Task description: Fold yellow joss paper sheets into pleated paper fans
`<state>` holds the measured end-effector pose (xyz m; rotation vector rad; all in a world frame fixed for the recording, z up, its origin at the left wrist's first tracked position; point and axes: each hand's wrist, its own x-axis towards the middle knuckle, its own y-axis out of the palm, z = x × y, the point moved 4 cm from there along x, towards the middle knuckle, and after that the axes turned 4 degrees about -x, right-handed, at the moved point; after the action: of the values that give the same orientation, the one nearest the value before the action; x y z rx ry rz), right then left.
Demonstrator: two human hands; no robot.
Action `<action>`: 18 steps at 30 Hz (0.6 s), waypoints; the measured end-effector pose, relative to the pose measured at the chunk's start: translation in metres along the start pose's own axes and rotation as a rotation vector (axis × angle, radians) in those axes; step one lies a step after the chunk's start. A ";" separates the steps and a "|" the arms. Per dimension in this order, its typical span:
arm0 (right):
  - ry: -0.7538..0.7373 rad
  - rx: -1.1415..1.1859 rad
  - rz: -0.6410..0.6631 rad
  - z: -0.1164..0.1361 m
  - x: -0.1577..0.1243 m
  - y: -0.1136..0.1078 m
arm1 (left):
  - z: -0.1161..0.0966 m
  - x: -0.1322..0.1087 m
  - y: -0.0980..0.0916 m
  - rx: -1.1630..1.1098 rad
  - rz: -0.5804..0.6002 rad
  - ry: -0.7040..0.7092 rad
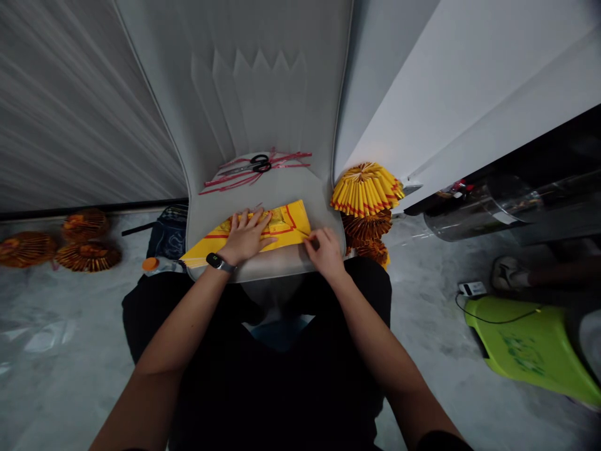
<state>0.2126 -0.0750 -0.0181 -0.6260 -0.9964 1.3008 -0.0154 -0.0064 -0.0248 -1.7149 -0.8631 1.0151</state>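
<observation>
A stack of yellow paper sheets with red print (286, 225) lies tilted on the seat of a grey chair (282, 188). My left hand (246, 235) lies flat on the sheets with its fingers spread, a dark band on its wrist. My right hand (323, 247) is closed in a pinch at the lower right corner of the yellow paper, near the seat's front edge. Behind the paper lie black-handled scissors (258, 164) on several red strips (253, 172).
Folded yellow and red paper fans (366, 188) are piled right of the chair, with darker ones (87, 247) on the floor at left. A green plastic item (530, 351) and a white charger with cable (472, 289) lie at right. A clear cylinder (493, 210) sits under the shelf.
</observation>
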 end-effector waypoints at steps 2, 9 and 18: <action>-0.182 -0.019 0.061 0.019 -0.008 0.003 | 0.000 0.000 0.000 0.005 0.005 0.001; -0.272 -0.096 0.318 0.045 -0.026 0.030 | -0.001 -0.002 0.000 0.022 -0.007 0.015; -0.256 -0.084 0.335 0.039 -0.026 0.029 | -0.004 -0.012 0.003 0.015 -0.158 0.144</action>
<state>0.1655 -0.1004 -0.0314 -0.7250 -1.1944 1.6721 -0.0159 -0.0192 -0.0238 -1.6566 -0.8800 0.7813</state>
